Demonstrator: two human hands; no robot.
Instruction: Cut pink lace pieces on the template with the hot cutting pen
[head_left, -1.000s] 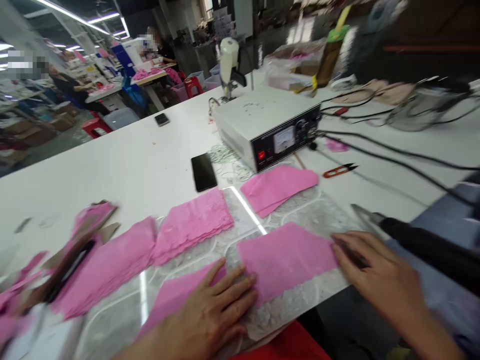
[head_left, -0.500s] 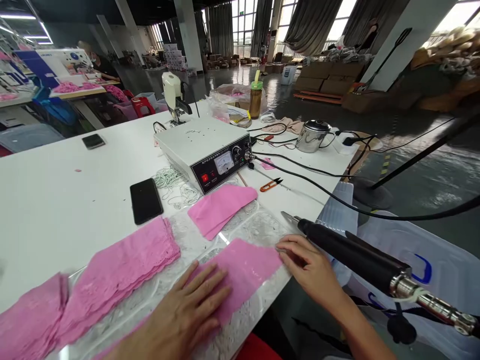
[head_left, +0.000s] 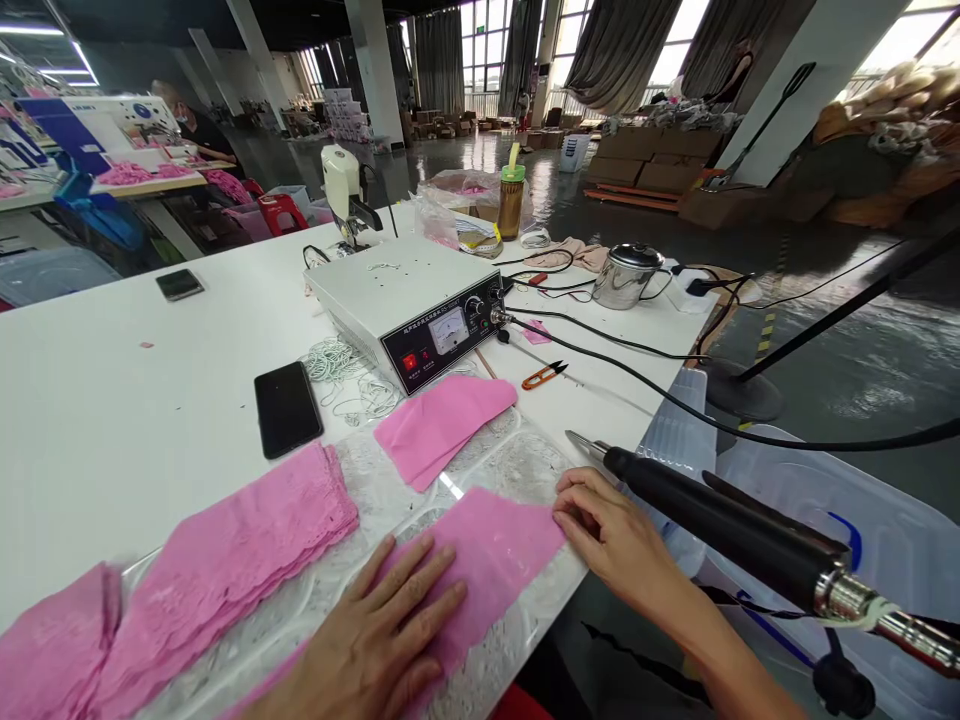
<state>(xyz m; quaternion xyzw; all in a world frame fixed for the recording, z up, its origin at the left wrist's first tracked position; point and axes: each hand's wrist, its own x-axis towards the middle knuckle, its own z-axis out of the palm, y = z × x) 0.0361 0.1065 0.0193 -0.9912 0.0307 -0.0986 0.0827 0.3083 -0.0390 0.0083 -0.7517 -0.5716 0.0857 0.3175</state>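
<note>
The only lettering near enough to judge is on the white control box (head_left: pixel 397 285). A single line of small white print runs along its black front panel, just above the dial meter (head_left: pixel 450 328). It looks like Chinese characters followed by perhaps a model code, too small to read. A blue-and-white machine (head_left: pixel 112 115) far left carries a round mark, blurred beyond reading.

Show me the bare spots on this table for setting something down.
Widest bare patch: white tabletop between far phone, near phone and control box. A narrow strip lies between snips and black tool. Crowded: front edge, pink fabric, left hand, right hand.
</note>
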